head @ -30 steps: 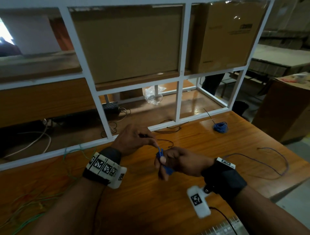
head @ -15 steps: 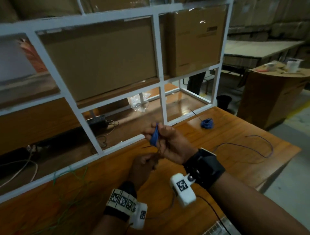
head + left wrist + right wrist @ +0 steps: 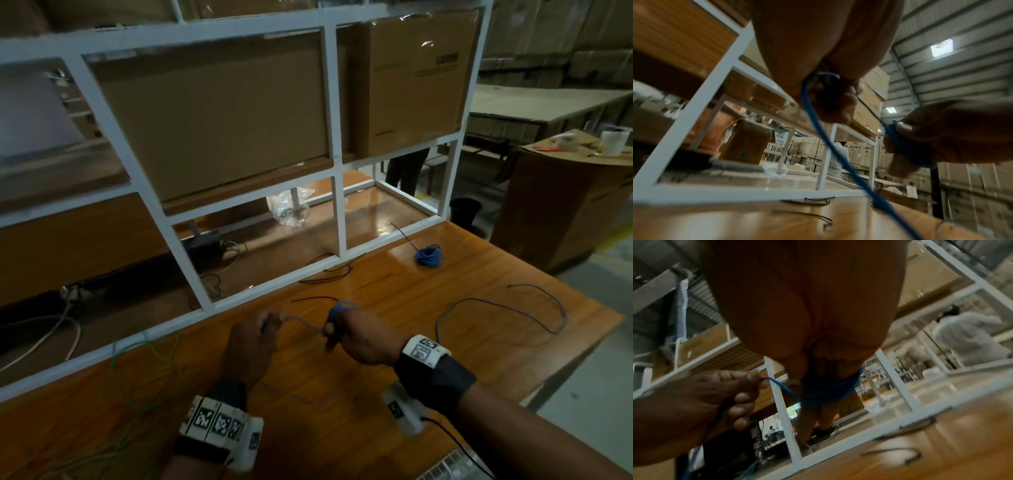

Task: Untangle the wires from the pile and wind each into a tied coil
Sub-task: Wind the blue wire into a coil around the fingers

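A thin blue wire (image 3: 303, 323) runs taut between my two hands above the wooden table (image 3: 394, 301). My left hand (image 3: 270, 320) pinches its free end (image 3: 764, 378) between thumb and fingers. The rest is wound into a small blue coil (image 3: 830, 389) round the fingers of my right hand (image 3: 330, 329), whose thumb presses on the coil (image 3: 898, 139). From my left hand a slack length of blue wire (image 3: 828, 146) drops toward the table. A finished blue coil (image 3: 428, 256) lies at the back right.
A loose purple wire (image 3: 513, 308) curls on the table's right part, green wires (image 3: 147, 359) lie tangled at the left, and short black wires (image 3: 329, 270) rest by the white shelf frame (image 3: 337, 212). Cardboard boxes (image 3: 212, 113) fill the shelf. The table's edge runs at the right.
My right hand has come down from its raised position with the coil. My left hand has drawn the wire's end out to the left, so both hands are now level and apart.
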The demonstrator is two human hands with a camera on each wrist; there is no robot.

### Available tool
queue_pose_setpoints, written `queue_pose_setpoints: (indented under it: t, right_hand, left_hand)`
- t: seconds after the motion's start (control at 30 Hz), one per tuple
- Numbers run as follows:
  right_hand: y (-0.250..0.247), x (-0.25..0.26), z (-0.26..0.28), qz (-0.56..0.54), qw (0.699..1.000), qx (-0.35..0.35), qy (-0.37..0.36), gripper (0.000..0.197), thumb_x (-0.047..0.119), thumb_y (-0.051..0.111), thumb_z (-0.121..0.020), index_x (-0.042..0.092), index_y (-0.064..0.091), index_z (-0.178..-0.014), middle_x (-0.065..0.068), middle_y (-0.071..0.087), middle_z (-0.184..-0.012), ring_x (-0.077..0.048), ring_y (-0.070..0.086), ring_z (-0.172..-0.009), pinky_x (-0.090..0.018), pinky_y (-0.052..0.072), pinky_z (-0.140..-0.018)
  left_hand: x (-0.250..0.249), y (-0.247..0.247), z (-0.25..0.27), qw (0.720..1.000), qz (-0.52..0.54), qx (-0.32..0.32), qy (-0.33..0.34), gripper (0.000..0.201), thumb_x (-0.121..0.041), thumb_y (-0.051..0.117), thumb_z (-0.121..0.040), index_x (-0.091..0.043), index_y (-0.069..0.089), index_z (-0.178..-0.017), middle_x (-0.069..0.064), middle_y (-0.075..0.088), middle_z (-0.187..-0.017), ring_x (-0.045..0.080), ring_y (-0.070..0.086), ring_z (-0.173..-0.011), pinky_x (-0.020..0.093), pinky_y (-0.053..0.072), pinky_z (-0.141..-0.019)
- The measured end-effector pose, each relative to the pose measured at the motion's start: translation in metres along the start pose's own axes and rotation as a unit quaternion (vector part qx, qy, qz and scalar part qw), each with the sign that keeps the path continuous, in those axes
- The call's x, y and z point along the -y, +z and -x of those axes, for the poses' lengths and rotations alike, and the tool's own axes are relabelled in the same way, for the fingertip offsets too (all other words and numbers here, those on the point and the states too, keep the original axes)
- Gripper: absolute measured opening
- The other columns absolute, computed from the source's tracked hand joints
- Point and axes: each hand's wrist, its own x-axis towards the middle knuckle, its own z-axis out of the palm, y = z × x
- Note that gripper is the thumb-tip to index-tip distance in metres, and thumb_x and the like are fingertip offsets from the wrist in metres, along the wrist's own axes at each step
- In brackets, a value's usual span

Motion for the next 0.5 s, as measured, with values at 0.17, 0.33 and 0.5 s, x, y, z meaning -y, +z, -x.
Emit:
queue_pose_setpoints:
  t: [0.17,0.33,0.5]
  right_hand:
    - [0.001,0.03,0.017,-0.172,0.972,0.158,-0.009,0.048,0.047,0.036,-0.11,0.03,0.072,-0.082,-0.011,0.072,-0.088,-0.033,0.065,-0.083,-0.045,0.051,-0.082]
    - [-0.01,0.053,0.025,-0.286,0.923,0.23,-0.117,0.051,0.04,0.038,-0.111,-0.001,0.067,-0.107,-0.008,0.073,-0.093,-0.049,0.064,-0.105,-0.066,0.045,-0.098]
    - [-0.028,0.058,0.022,-0.497,0.833,0.171,-0.172,0.028,0.013,0.036,-0.109,-0.002,0.059,-0.106,-0.011,0.069,-0.086,-0.038,0.06,-0.096,-0.065,0.043,-0.098]
  left_hand:
    - [-0.028,-0.008,-0.031,0.989,-0.021,0.007,0.149,0.014,-0.04,0.057,-0.093,-0.036,0.07,-0.087,-0.018,0.07,-0.086,-0.002,0.064,-0.084,0.017,0.049,-0.069]
    - [-0.033,0.0,-0.045,0.99,0.043,0.056,0.125,0.023,-0.016,0.064,-0.094,-0.034,0.071,-0.081,-0.029,0.07,-0.087,-0.004,0.066,-0.087,0.009,0.047,-0.074]
    - [-0.025,0.017,-0.048,0.99,0.119,0.03,0.063,0.02,-0.023,0.059,-0.098,-0.03,0.075,-0.088,-0.006,0.075,-0.091,0.015,0.07,-0.086,0.03,0.056,-0.074]
